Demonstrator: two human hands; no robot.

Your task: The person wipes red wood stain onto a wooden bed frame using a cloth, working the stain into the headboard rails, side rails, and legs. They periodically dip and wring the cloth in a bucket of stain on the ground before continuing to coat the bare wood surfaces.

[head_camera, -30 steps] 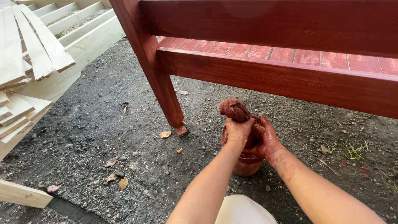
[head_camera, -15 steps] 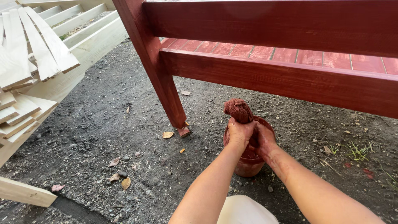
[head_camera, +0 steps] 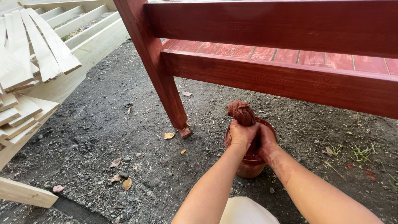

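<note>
Little has moved since the earlier frames: both hands have stayed at the pot, and the view has only drifted slightly, so the bench leg sits a bit further left. At lower centre of the frame, a red-stained rag [head_camera: 241, 113] is clamped by the left hand [head_camera: 241, 136], its fingers wrapped tightly round the twisted cloth, whose wad sticks up above the fist. The right hand [head_camera: 265, 143] is pressed against the left over the small stain-smeared pot [head_camera: 250, 165]; its fingers are closed, but whether the rag or the pot rim is gripped cannot be told. The pot is set on dark gravelly ground [head_camera: 103, 132], just right of the leg [head_camera: 166, 83] of a red-stained wooden bench [head_camera: 269, 79] spanning the upper frame. Pale unfinished wooden slats [head_camera: 37, 62] are stacked at upper left. Dry leaves [head_camera: 168, 135] are scattered near the leg.
</note>
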